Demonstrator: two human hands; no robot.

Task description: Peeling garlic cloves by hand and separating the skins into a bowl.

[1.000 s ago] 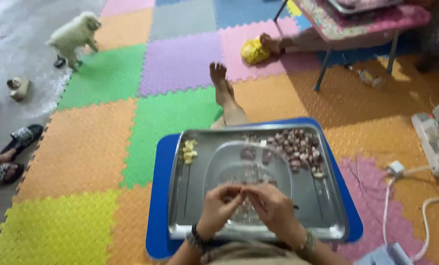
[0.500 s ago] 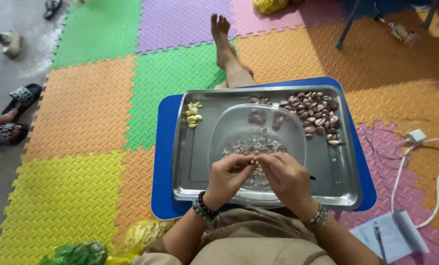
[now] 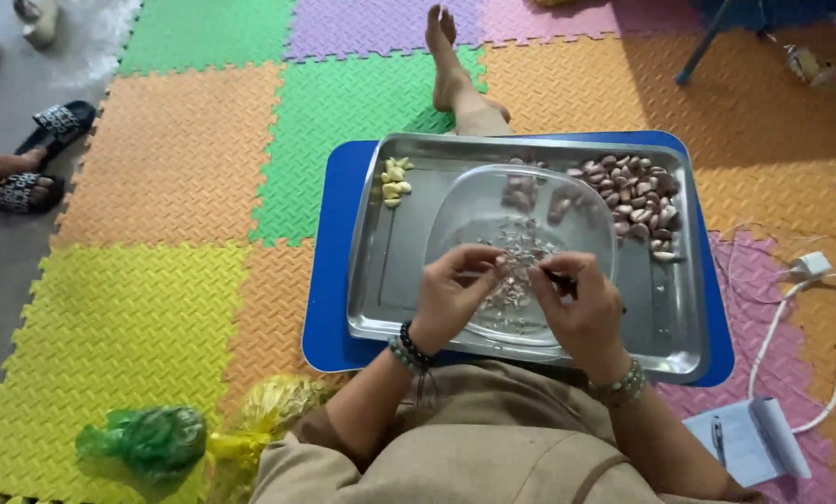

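Head view, nearest first: tan-clad knees, then both hands meeting over a clear plastic bowl [image 3: 520, 257] that sits in a steel tray [image 3: 390, 271]. The left hand [image 3: 450, 294] pinches something small between thumb and fingertips; whether it is a garlic clove or only a scrap of skin is too small to tell. The right hand [image 3: 576, 303] closes its grip on a thin dark tool, likely a small knife, its point turned toward the left fingers. Papery peelings [image 3: 520, 252] lie in the bowl under the hands.

Farther out, a few peeled cloves [image 3: 394, 180] rest at the tray's far left corner and a heap of unpeeled purple cloves [image 3: 632, 196] at its far right. The tray lies on a blue board [image 3: 329, 280] on the foam floor mat [image 3: 156, 168]; a bare foot [image 3: 446, 56] stretches beyond.

Risk, as I judge it: the tool works very close to the left fingertips, so a slip on slick skin could nick them. The light bowl could also tip under pressure and scatter peelings.
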